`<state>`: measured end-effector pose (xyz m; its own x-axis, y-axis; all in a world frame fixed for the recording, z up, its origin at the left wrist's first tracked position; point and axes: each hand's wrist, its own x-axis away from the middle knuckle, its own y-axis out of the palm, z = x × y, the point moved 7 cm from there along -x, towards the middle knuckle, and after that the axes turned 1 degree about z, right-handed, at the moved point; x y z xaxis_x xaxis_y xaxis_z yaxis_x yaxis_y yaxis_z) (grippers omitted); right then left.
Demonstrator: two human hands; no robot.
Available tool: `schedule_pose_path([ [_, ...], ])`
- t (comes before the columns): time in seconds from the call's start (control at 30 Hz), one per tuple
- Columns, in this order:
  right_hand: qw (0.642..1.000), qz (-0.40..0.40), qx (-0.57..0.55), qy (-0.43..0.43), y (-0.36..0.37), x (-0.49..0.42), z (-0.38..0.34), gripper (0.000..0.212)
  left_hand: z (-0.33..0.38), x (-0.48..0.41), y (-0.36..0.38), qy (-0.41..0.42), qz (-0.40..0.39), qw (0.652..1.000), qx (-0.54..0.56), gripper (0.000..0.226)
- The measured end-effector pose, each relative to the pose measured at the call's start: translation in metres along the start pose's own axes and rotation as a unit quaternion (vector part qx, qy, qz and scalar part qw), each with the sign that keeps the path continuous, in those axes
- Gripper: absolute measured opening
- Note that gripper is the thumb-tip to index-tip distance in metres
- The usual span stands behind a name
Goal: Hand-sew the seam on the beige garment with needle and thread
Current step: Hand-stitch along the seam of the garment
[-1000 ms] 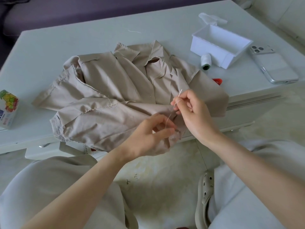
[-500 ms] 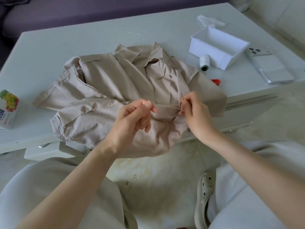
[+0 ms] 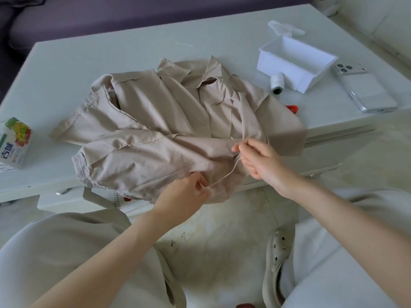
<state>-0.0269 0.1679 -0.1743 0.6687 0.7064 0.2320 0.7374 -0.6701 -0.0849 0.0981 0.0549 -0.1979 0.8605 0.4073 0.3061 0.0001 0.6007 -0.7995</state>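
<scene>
The crumpled beige garment (image 3: 155,130) lies on the white table (image 3: 66,63), and its near edge hangs over the front. A pale thread (image 3: 224,175) runs taut and slanting between my two hands. My left hand (image 3: 184,196), low at the garment's hanging edge, pinches the thread's lower end between thumb and fingers. At a fold on the garment's right side, my right hand (image 3: 262,163) has its fingers curled round the upper end of the thread. I cannot make out the needle.
A white plastic box (image 3: 295,63), a white thread spool (image 3: 277,83), a phone (image 3: 364,90) and a small red thing (image 3: 292,108) sit at the table's right. A juice carton (image 3: 15,143) stands at its left edge. My knees and a shoe (image 3: 275,263) are below.
My left hand has dropped from beside the right hand to the garment's hanging edge, drawing the thread down and left. The right hand stayed at the fold.
</scene>
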Motion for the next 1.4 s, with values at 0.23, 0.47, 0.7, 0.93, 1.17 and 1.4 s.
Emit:
schedule_pose_path([
  [0.23, 0.885, 0.007, 0.453, -0.102, -0.006, 0.006, 0.027, 0.017, 0.001, 0.012, 0.001, 0.052, 0.017, 0.998, -0.045, 0.020],
  [0.47, 0.810, -0.042, 0.578, -0.093, -0.008, 0.011, 0.040, 0.010, 0.019, 0.025, -0.008, 0.194, 0.043, 0.974, 0.105, 0.013],
  [0.7, 0.784, -0.041, 0.614, -0.084, -0.014, 0.012, 0.045, 0.010, 0.034, 0.037, 0.006, 0.293, -0.030, 0.949, 0.110, 0.018],
  [0.93, 0.779, -0.038, 0.616, -0.105, -0.016, 0.015, 0.048, 0.006, 0.036, 0.039, 0.020, 0.200, -0.122, 0.951, 0.203, 0.018],
  [1.17, 0.825, 0.026, 0.483, -0.291, -0.003, 0.030, 0.022, 0.014, 0.020, 0.033, 0.048, 0.179, -0.153, 0.969, 0.073, 0.020],
  [1.4, 0.732, -0.032, 0.557, -0.391, 0.024, 0.044, 0.030, 0.028, 0.028, 0.033, 0.033, 0.203, -0.118, 0.966, 0.111, 0.018],
])
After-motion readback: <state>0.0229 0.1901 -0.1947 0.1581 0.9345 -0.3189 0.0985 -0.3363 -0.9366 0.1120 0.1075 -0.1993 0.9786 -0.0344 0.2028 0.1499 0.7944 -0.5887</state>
